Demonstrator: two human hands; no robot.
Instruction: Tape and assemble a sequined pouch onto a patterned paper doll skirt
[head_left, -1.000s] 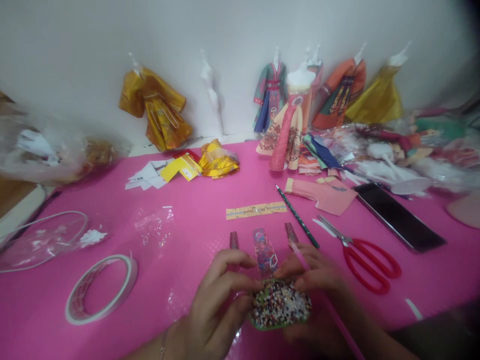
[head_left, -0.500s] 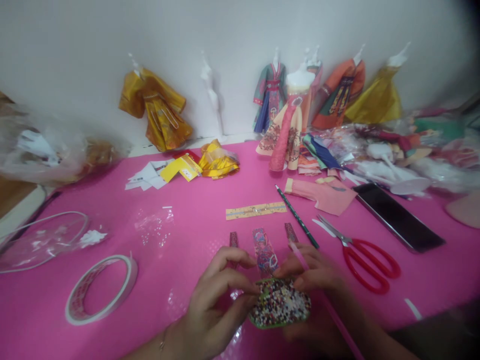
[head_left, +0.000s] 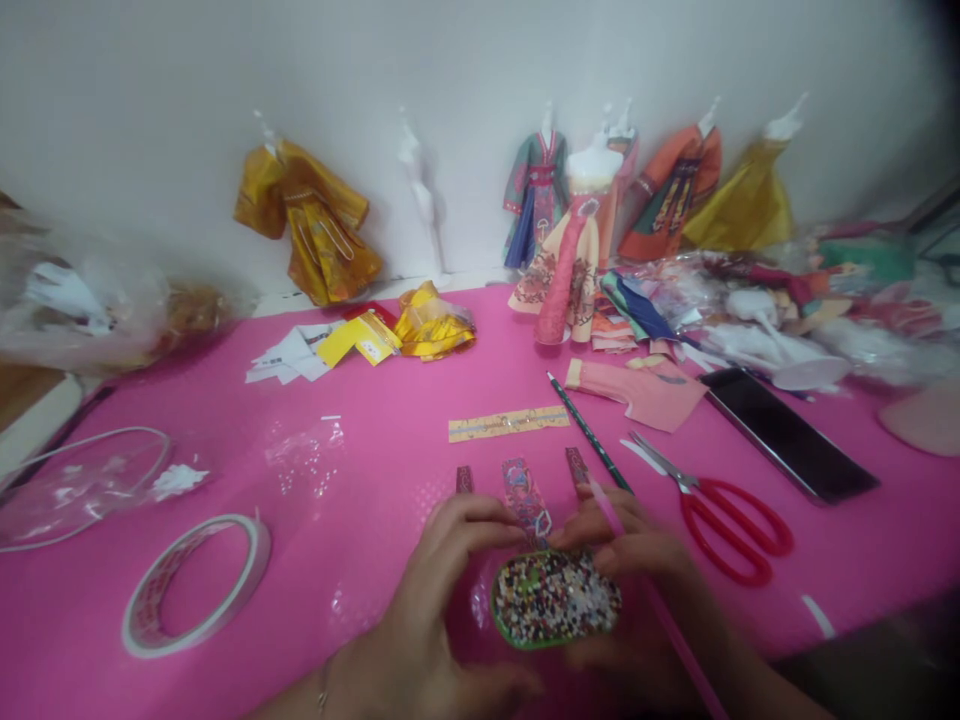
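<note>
A small oval, green-rimmed container (head_left: 556,600) full of mixed tiny beads is at the front of the table. My left hand (head_left: 450,600) curves around its left side, thumb and fingers spread apart. At the container's right edge are the fingertips of my right hand (head_left: 637,560), which holds a slim pink stick (head_left: 675,640). Just beyond lie three patterned fabric strips: a wider one (head_left: 526,490) between a narrow left strip (head_left: 464,479) and a narrow right strip (head_left: 576,465). Their near ends are partly hidden by my hands.
Red-handled scissors (head_left: 727,520), a dark pencil (head_left: 589,430) and a phone (head_left: 791,430) lie to the right. A tape roll (head_left: 135,610) is at left. A yellow patterned strip (head_left: 510,424) lies mid-table. Doll forms, several in gowns like the golden one (head_left: 326,230), line the wall.
My left fingers have parted from the beads, and the thumb has dropped away below the container. My right hand keeps the pink stick. The view has shifted slightly.
</note>
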